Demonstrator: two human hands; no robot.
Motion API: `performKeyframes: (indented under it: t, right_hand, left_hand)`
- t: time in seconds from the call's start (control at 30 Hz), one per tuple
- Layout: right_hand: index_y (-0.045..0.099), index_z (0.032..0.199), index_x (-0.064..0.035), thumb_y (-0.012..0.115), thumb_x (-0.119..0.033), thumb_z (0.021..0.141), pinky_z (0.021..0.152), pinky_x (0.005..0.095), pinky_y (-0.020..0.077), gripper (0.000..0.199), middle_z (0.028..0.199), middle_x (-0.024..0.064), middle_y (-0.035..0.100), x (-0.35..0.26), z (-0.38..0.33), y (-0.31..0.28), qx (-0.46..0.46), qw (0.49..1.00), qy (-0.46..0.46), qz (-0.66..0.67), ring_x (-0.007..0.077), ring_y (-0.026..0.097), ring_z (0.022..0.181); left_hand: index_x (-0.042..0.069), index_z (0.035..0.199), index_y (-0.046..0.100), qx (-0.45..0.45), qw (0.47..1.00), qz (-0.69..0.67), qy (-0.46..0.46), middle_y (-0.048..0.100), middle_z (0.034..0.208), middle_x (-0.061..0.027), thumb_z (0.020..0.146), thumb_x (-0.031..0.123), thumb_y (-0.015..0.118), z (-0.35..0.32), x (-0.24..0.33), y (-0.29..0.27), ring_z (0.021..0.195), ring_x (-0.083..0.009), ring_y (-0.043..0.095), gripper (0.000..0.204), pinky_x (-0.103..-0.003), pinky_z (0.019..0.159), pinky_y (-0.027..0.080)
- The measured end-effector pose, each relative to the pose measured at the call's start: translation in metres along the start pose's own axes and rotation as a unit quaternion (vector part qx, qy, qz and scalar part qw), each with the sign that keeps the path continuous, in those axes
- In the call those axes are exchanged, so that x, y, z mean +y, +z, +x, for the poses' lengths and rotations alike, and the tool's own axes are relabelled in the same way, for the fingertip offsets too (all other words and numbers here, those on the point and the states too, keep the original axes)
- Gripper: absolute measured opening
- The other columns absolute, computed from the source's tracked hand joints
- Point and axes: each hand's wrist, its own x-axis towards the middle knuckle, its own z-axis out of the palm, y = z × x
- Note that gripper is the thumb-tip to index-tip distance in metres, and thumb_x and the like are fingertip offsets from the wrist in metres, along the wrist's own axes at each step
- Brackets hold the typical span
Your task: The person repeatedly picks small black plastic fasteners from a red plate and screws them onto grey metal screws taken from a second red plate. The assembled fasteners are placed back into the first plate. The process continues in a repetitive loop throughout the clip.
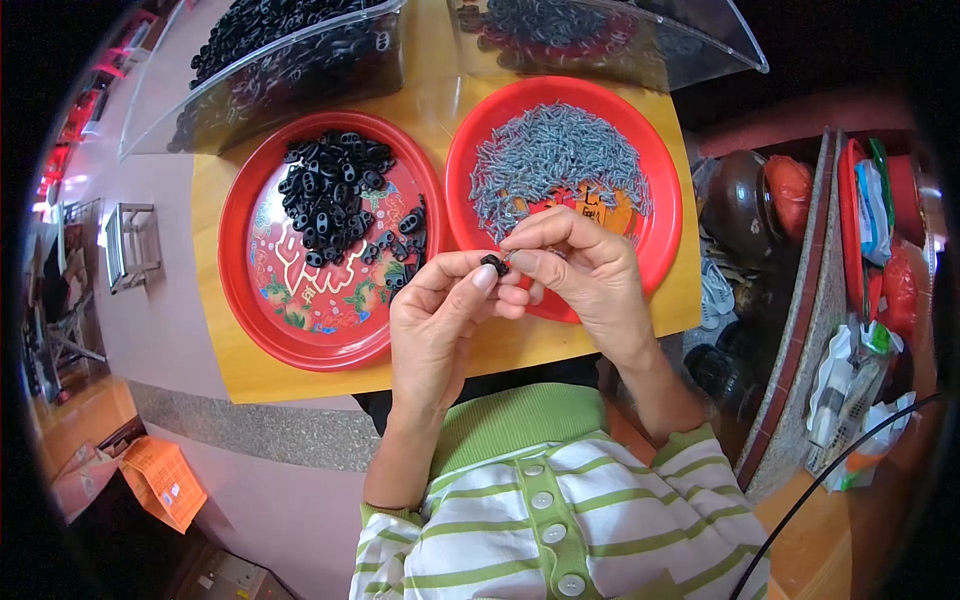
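Black plastic piece (pixel 493 264) pinched in left hand (pixel 440 315); right hand (pixel 580 265), fingertips closed on small grey screw (pixel 510 256), should align it squarely.

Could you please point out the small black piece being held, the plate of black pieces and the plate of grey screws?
small black piece (pixel 493 264), head view, its middle.
plate of black pieces (pixel 262 330), head view, lower-left rim.
plate of grey screws (pixel 665 200), head view, right rim.
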Motion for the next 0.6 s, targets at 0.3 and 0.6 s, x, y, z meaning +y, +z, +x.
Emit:
performKeyframes:
  t: [0.3,0.6]
  right_hand:
    - [0.06,0.092,0.0009,0.058,-0.004,0.086,0.06,0.019,0.047,0.008,0.086,0.0038,0.059,0.001,-0.002,0.007,0.004,0.999,0.004,0.032,0.0061,0.056,0.069]
    - [0.058,0.092,0.0017,0.055,-0.002,0.088,0.063,0.0203,0.0493,0.006,0.087,0.0062,0.06,0.009,-0.006,0.013,0.011,0.998,-0.041,-0.038,0.0069,0.057,0.07]
  left_hand:
    - [-0.006,0.098,0.057,0.009,0.999,0.035,0.034,0.065,0.083,-0.0137,0.089,0.005,0.054,-0.001,-0.001,0.0,0.072,-0.0172,0.065,0.015,-0.026,0.069,0.053]
    - [-0.007,0.095,0.06,0.043,0.982,0.145,0.111,0.065,0.081,-0.0119,0.086,0.001,0.057,-0.004,0.002,0.005,0.071,-0.0139,0.064,0.012,-0.023,0.066,0.052]
